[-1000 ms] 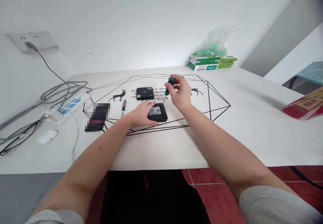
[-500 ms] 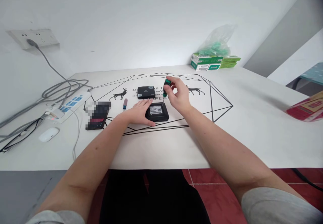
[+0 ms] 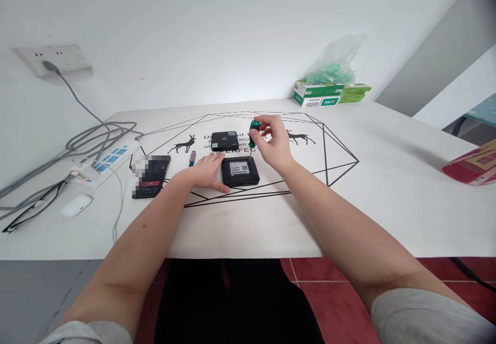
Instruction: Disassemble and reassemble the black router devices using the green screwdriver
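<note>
A flat black square case (image 3: 240, 180) with a white label lies on the printed mat in front of me. My right hand (image 3: 274, 142) grips a green-and-black screwdriver (image 3: 253, 133), held nearly upright. Its tip meets the case near the upper right corner. My left hand (image 3: 209, 172) lies flat with spread fingers just left of the case, its thumb by the lower left edge. Behind the case sits a second black square box (image 3: 225, 141). Another screwdriver (image 3: 192, 158), with a reddish and blue handle, is partly hidden behind my left hand.
A phone (image 3: 152, 176), a white earphone case (image 3: 76, 206), glasses (image 3: 34, 207) and a power strip (image 3: 112, 164) with grey cables are on the left. Green-and-white boxes (image 3: 320, 92) under a plastic bag stand at the back right. A red package (image 3: 470, 164) is at the right edge.
My left hand has slid a little to the left, off the case's left edge, uncovering it. My right hand keeps the screwdriver at nearly the same spot.
</note>
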Demonstrator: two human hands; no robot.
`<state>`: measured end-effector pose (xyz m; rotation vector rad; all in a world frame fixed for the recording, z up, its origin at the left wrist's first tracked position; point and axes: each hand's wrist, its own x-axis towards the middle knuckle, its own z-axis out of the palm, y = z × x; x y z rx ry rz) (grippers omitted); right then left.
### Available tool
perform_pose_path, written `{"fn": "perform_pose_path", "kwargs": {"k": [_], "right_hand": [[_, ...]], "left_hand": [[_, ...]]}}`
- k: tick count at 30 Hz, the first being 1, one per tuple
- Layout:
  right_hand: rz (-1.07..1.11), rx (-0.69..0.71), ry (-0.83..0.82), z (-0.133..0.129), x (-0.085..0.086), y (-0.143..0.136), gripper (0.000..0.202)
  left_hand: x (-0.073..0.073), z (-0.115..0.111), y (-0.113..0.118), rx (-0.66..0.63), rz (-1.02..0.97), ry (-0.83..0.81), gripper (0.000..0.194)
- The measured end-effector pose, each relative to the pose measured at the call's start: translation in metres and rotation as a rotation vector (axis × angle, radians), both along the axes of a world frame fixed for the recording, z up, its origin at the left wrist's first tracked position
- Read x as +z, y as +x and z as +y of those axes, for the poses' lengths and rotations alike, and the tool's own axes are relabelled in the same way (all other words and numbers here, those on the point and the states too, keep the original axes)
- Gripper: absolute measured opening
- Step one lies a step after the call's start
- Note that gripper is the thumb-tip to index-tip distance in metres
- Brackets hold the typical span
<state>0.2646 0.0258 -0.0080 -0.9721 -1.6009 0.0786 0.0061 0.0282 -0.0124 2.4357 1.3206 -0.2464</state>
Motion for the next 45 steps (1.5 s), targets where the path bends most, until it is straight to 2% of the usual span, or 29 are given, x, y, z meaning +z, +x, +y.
{"fn": "perform_pose_path", "kwargs": {"k": [6,10,15,30,39,45], "right_hand": [[0.158,0.248,-0.031,0.009,-0.010,-0.003,0.035],[0.169,0.190,-0.007,0.008,-0.013,-0.005,0.040],[0.116,0.124,0.010,0.001,-0.009,-0.005,0.045],[0.052,0.106,0.180,0.007,-0.009,0.000,0.041],[0.067,0.053,0.122,0.012,-0.013,0.001,0.032],[0.217,0.216,-0.036,0.010,-0.015,-0.004,0.039]], "left_hand": [[-0.009,0.007,-0.003,-0.013,-0.004,0.029,0.158],[-0.008,0.006,-0.002,-0.016,0.000,0.030,0.158],[-0.005,0.004,-0.001,-0.010,0.021,0.016,0.160],[-0.007,0.006,-0.002,-0.011,0.020,0.022,0.160],[-0.002,0.002,0.000,-0.015,0.033,0.000,0.160],[0.003,-0.002,0.002,-0.004,0.035,0.000,0.160]]}}
